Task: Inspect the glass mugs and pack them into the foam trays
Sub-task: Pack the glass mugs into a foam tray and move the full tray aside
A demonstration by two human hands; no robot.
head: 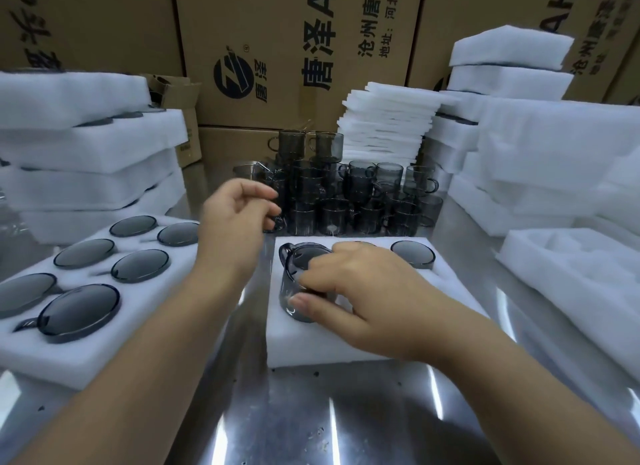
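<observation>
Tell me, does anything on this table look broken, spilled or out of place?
Nothing looks broken or spilled. Only the mug that the right hand grips sits tilted, not yet seated in the middle foam tray, unlike the mugs flush in the left tray.

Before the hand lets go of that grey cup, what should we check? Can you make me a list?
1. Right hand grips the smoky grey glass mug: ok.
2. Mug sunk fully into the middle white foam tray: not ok, much of its wall shows above the foam.
3. Mug free of chips or cracks: cannot tell, too blurred.
4. Left hand holding the next mug from the stacked pile of grey mugs: cannot tell.
5. Left white foam tray filled: ok, six mugs sit in it.
</observation>
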